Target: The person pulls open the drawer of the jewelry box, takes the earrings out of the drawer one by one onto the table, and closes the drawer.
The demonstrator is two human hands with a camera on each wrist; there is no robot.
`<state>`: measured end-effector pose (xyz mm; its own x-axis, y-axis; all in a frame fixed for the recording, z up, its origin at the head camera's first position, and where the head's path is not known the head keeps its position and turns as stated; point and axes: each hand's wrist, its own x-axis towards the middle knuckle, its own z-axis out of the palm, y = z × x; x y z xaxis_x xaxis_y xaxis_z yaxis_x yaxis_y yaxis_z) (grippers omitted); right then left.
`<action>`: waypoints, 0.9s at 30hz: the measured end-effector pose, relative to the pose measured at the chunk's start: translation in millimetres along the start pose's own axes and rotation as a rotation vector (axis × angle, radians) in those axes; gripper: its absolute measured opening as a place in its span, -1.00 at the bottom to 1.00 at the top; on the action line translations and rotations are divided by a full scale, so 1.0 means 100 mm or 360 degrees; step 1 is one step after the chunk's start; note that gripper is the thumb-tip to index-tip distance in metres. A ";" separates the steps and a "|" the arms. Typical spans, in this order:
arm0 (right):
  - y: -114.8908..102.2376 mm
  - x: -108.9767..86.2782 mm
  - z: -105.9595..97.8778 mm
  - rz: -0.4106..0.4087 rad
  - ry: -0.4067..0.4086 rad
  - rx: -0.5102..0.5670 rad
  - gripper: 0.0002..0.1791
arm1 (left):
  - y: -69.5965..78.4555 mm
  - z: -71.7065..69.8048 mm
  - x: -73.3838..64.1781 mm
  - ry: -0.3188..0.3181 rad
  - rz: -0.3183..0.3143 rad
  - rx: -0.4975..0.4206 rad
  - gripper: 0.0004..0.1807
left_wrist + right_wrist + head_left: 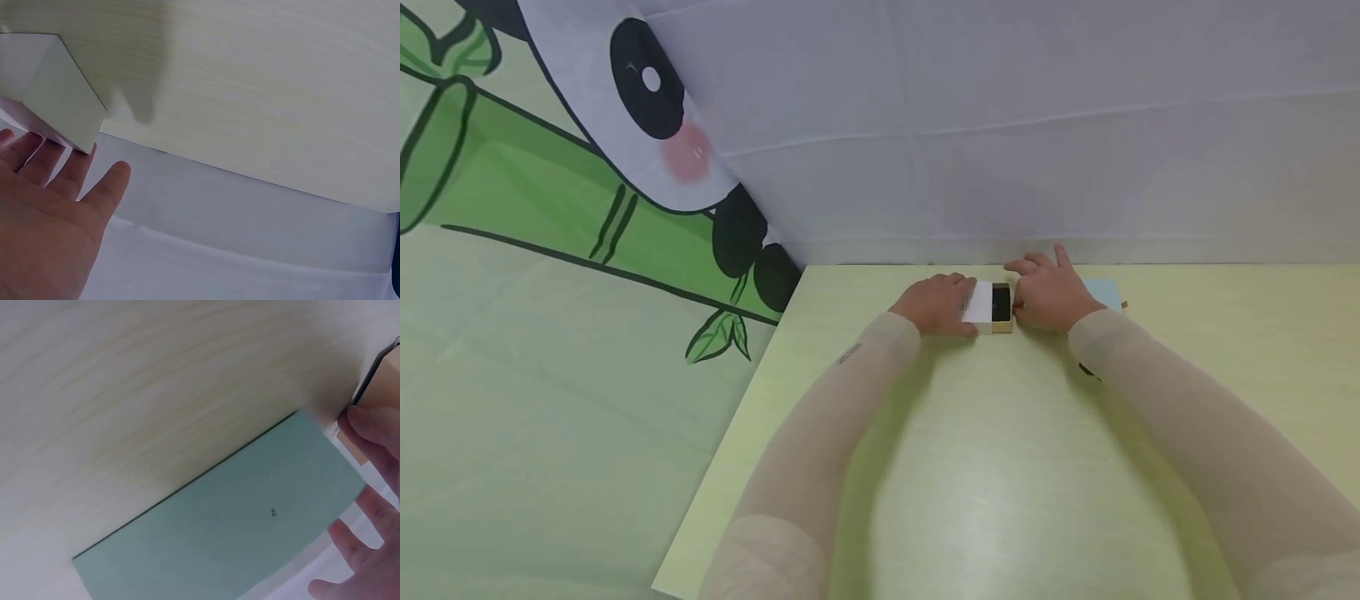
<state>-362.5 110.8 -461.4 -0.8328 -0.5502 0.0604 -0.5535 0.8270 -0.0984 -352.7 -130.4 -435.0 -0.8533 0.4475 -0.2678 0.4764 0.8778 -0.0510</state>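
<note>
A small white box (pixel 978 302) lies on the table near its far edge, with a tan inner tray (pixel 1002 327) holding something black showing at its right end. My left hand (pixel 934 305) grips the box from the left, fingers over the far side and thumb at the near side. In the left wrist view the fingertips meet the edge of the white box (pixel 65 94). My right hand (pixel 1047 292) pinches the tray's right end between thumb and forefinger, other fingers spread. The right wrist view shows that pinch at the dark-edged tan tray (pixel 386 384).
A pale blue, flat-faced piece (pixel 1103 292) lies just right of my right hand. A small dark object (pixel 1086 369) shows partly from under the right sleeve. White cloth (pixel 1037 183) hangs behind the table (pixel 970 467), and a panda-and-bamboo print (pixel 587 192) lies to the left.
</note>
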 end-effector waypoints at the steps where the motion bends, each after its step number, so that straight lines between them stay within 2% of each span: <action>1: 0.00 -0.01 0.00 -0.0001 0.0004 -0.0005 -0.86 | 0.00 0.00 -0.01 0.0004 0.0006 0.0010 0.07; 13: -0.04 -0.10 -0.04 0.0037 -0.0020 -0.0017 -0.82 | 0.01 -0.01 -0.07 0.0011 0.0045 0.0016 0.06; 27: -0.02 -0.14 -0.06 0.0042 -0.0015 -0.0039 -0.76 | -0.02 0.01 -0.04 -0.0011 0.0055 0.0070 0.07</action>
<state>-349.5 117.8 -456.4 -0.8472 -0.5290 0.0485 -0.5313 0.8438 -0.0756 -349.5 -134.0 -434.5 -0.8346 0.4763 -0.2767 0.5148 0.8532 -0.0840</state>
